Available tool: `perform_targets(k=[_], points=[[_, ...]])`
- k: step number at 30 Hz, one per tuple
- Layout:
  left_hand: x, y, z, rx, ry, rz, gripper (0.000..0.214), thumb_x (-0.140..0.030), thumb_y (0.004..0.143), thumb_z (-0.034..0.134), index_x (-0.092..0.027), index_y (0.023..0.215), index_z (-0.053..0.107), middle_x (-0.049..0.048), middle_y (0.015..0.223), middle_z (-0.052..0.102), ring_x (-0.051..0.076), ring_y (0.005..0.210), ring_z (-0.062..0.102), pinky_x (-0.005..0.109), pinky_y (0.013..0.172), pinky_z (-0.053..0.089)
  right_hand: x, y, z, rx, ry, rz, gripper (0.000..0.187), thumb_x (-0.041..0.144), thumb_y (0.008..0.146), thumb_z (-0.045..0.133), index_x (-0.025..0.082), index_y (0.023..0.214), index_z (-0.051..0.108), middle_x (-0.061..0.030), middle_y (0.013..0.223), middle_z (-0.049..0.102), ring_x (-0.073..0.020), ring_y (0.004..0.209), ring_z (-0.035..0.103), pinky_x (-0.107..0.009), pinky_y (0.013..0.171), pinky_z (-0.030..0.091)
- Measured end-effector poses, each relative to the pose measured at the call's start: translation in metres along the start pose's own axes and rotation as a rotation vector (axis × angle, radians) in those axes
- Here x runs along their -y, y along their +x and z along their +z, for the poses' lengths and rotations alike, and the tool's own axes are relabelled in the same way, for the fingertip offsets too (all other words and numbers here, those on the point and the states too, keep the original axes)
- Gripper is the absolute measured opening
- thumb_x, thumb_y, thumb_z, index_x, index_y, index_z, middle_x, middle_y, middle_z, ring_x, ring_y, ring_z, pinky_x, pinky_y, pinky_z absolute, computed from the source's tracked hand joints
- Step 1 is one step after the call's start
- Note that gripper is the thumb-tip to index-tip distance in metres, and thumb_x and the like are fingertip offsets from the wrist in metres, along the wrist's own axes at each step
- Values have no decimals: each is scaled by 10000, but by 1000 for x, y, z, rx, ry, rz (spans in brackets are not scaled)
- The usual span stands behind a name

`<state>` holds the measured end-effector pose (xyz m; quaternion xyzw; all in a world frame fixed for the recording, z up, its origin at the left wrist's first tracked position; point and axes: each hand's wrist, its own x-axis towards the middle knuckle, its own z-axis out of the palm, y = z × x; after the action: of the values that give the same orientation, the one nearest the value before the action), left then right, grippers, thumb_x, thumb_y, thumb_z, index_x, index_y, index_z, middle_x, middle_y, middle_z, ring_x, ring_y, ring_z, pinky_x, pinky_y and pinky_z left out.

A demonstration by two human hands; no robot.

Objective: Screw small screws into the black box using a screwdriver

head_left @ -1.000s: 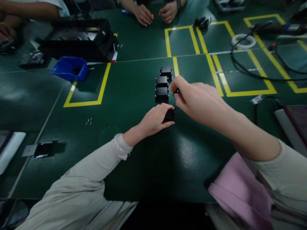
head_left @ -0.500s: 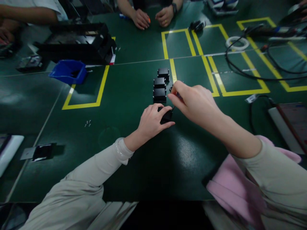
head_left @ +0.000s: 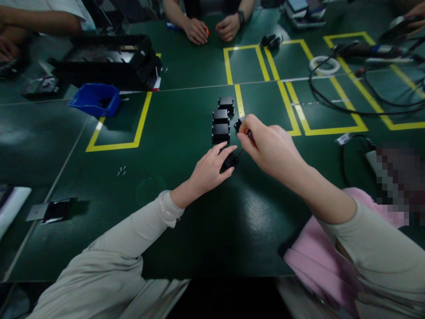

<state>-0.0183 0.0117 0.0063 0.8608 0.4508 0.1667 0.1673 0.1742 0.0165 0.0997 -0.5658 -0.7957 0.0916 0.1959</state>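
Observation:
My left hand (head_left: 208, 170) is closed around a small black block (head_left: 229, 162) on the table, its fingers along the far side and its thumb along the near side. In my right hand (head_left: 270, 141) I grip a screwdriver (head_left: 249, 134) by its dark handle. The thin shaft slants down to the block's right end; its tip is too small to make out. Just beyond the left fingers stand three similar black blocks (head_left: 221, 131) in a column, with small bright screws at their sides. Another small dark part (head_left: 238, 124) lies beside them, partly behind my right hand.
Several small screws (head_left: 121, 170) lie to the left on the green table (head_left: 199, 239). A blue bin (head_left: 96, 99) stands before a black tray stack (head_left: 109, 66). Pink cloth (head_left: 312, 252) lies under my right forearm; cables (head_left: 345, 108) run at right. Another person's hands (head_left: 196, 31) rest opposite.
My left thumb has drawn back toward the block, showing more of its right end. My right hand has shifted slightly, still gripping the screwdriver. The view has moved a little.

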Motion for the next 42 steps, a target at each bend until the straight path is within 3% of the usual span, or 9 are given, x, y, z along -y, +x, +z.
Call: perform_targets(k=[5, 9, 14, 21, 33, 42], points=[[-3, 0, 1, -5, 125, -26, 554, -379, 988, 599, -207, 1499, 473, 160, 1525, 532, 354, 1428, 506, 591, 1211, 368, 0, -1, 0, 1, 22, 4, 190, 214, 975, 476, 200, 1119, 599, -55, 779, 660, -181, 638, 586, -310, 646, 406], [-1, 0, -2, 10, 95, 4, 594, -406, 991, 629, -188, 1507, 430, 138, 1502, 576, 320, 1420, 526, 573, 1233, 345, -6, -3, 0, -15, 41, 32, 157, 225, 975, 482, 195, 1074, 600, -56, 795, 668, -180, 637, 576, -309, 635, 375], [-4, 0, -15, 53, 147, 90, 574, -369, 977, 674, -168, 1466, 452, 149, 1468, 596, 312, 1344, 592, 493, 1128, 481, -17, -12, 2, -71, 187, 46, 98, 217, 964, 493, 212, 1008, 580, 3, 693, 602, -151, 576, 531, -299, 617, 356], [-14, 2, -32, 193, 232, 63, 547, -355, 1029, 567, -241, 1534, 394, 143, 1500, 509, 324, 1269, 602, 457, 952, 586, -35, -28, 13, -127, 467, 105, 56, 248, 968, 516, 258, 915, 500, 52, 615, 525, -144, 531, 534, -299, 577, 385], [-17, 7, -14, 30, 280, 22, 443, -458, 974, 662, -215, 1329, 556, 105, 1259, 607, 272, 1055, 623, 371, 802, 559, -52, -35, 30, -198, 714, 169, 130, 360, 996, 542, 266, 912, 509, 82, 536, 485, -129, 430, 479, -291, 477, 368], [-17, 10, -15, 17, 281, 32, 403, -456, 952, 684, -238, 1280, 596, 97, 1244, 598, 265, 1032, 626, 352, 780, 542, -48, -11, 29, -190, 571, 198, 108, 266, 937, 539, 256, 837, 498, 39, 629, 510, -136, 574, 503, -293, 558, 371]])
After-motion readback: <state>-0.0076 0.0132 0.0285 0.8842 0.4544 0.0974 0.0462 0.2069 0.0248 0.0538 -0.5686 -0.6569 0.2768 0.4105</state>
